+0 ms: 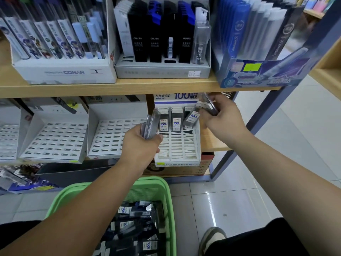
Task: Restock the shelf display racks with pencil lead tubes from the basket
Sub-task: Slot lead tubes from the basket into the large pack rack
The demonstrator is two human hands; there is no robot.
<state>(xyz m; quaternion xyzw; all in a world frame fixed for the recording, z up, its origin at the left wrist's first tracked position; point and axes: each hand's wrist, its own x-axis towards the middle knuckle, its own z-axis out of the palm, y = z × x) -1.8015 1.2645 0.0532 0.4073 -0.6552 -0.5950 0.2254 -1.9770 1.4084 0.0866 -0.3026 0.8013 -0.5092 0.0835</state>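
A white slotted display rack (177,150) stands on the lower shelf, with a few "100" pencil lead tubes (176,120) upright in its back row. My left hand (141,143) grips a bundle of clear tubes (152,122) just left of the rack. My right hand (220,117) holds more tubes at the rack's upper right, and one tube (192,118) leans tilted at the back row beside its fingers. A green basket (167,200) on the floor below holds several more tubes (136,226).
Two white slotted racks (55,139) (114,135) sit left on the lower shelf. The upper shelf carries a Conan box (64,72), a grey Deli rack (162,69) and a blue box (258,72). A metal shelf post (245,133) rises at right. My shoe (212,237) rests on the tiles.
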